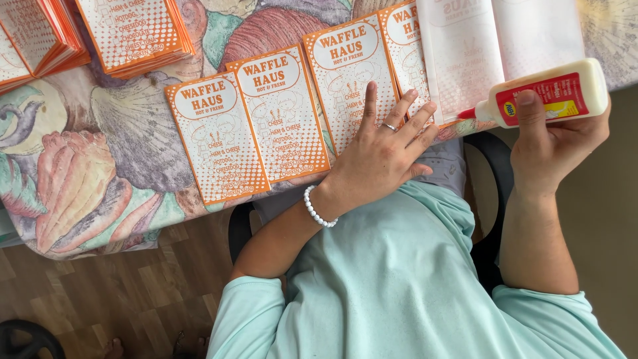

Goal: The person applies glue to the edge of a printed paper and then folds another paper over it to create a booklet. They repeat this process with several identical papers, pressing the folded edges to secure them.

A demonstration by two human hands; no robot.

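Note:
My left hand (pixel 379 149) lies flat with fingers spread on an orange-and-white printed paper bag (pixel 349 80), near the table's edge. A ring and a white bead bracelet are on that hand and wrist. My right hand (pixel 548 143) grips a white glue bottle (pixel 561 93) with a red label, lying sideways, its red nozzle touching the edge of an opened white sheet (pixel 492 46). Two more flat orange bags (pixel 216 136) (pixel 282 113) lie in a row to the left.
Stacks of the same orange bags (pixel 136 33) (pixel 33 36) sit at the table's far left. The tablecloth (pixel 73 173) has a shell pattern. A black chair (pixel 495 166) is under me, wood floor (pixel 133 292) below.

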